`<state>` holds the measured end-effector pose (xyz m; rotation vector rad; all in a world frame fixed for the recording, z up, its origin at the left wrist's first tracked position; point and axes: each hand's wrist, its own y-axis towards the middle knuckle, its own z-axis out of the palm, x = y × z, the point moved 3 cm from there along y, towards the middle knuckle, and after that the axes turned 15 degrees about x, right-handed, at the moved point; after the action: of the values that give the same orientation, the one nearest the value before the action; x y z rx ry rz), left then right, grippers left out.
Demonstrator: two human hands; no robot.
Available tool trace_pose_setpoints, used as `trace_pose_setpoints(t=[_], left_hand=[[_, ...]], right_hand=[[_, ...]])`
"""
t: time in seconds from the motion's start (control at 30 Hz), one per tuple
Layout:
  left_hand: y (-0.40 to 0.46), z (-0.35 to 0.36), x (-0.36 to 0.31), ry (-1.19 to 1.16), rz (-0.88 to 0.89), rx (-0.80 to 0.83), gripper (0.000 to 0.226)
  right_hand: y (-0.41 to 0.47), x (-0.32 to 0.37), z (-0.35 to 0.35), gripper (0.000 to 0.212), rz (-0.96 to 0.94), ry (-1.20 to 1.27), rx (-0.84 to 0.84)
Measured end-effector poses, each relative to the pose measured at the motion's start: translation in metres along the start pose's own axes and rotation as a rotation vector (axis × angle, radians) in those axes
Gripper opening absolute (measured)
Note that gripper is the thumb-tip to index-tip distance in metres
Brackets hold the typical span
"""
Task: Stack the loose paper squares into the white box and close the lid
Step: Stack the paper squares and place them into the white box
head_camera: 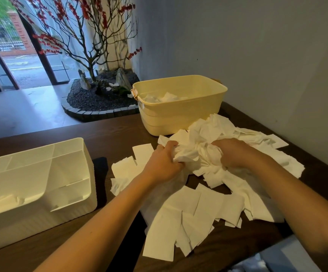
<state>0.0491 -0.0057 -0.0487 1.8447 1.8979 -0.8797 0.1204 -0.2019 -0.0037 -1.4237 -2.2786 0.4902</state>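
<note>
The paper squares (208,185) lay spread across the dark wooden table (110,132), in front of the person and to the right of the white box (35,185), with the thickest, most crumpled heap close in front of a yellow tub (178,107) that also held some white paper. Both hands were buried in that heap: the left hand (164,162) had its fingers curled shut around a wad of sheets, and the right hand (232,153) was likewise closed on a bunch just beside it. The sheets looked thin, limp and very light, more like tissue than card, since they creased and bunched where the hands squeezed them. Material like that would likely carry no weight to speak of, would slide over itself easily, and would probably tear or wrinkle further under a hard pinch. The flatter squares nearer the person seemed the better ones to take, gathered from both sides by their edges so they stayed aligned, then lifted as a loose sheaf with a palm under them. The white box stood open at the left, apart from the paper, with what looked like a little paper already inside; no lid could be told apart from it.
</note>
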Motion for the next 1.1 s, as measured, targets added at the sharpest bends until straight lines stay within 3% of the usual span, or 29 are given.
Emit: trace_pose_setpoints(t=[0.23,0.33,0.43,0.5,0.57,0.67,0.77,0.87,0.97,1.03,1.1], left_hand=[[-0.012,-0.016,0.000,-0.054,-0.050,-0.010,0.082],[-0.026,-0.033,-0.003,-0.117,-0.072,0.009,0.092],[-0.047,-0.055,-0.009,-0.164,-0.031,-0.057,0.088],[-0.063,-0.072,-0.011,-0.351,0.071,-0.203,0.076],[-0.073,-0.083,-0.009,-0.624,0.134,-0.247,0.070],[-0.079,-0.084,0.006,-0.925,0.102,-0.130,0.082],[-0.084,-0.073,0.015,-0.939,0.057,-0.069,0.048],[-0.082,-0.063,0.030,-0.922,0.029,-0.220,0.029],[-0.084,-0.058,0.045,-1.004,0.053,-0.479,0.024],[-0.084,-0.056,0.055,-1.022,0.065,-0.596,0.025],[-0.082,-0.055,0.062,-1.033,0.072,-0.641,0.026]], right_hand=[[-0.022,0.021,-0.050,0.049,-0.065,0.140,-0.249],[-0.036,0.039,-0.065,0.031,-0.204,0.311,-0.370],[-0.042,0.063,-0.068,0.021,-0.385,0.472,-0.443],[-0.039,0.076,-0.063,0.022,-0.480,0.681,-0.377],[-0.032,0.087,-0.054,0.033,-0.542,0.898,-0.218],[-0.018,0.110,-0.039,0.039,-0.696,1.241,-0.008],[-0.001,0.135,-0.019,0.048,-0.812,1.473,0.127],[0.013,0.152,-0.001,0.055,-0.793,1.587,0.213],[0.021,0.161,0.007,0.047,-0.708,1.518,0.131],[0.026,0.165,0.010,0.065,-0.673,1.469,0.081],[0.031,0.169,0.011,0.069,-0.693,1.478,0.068]])
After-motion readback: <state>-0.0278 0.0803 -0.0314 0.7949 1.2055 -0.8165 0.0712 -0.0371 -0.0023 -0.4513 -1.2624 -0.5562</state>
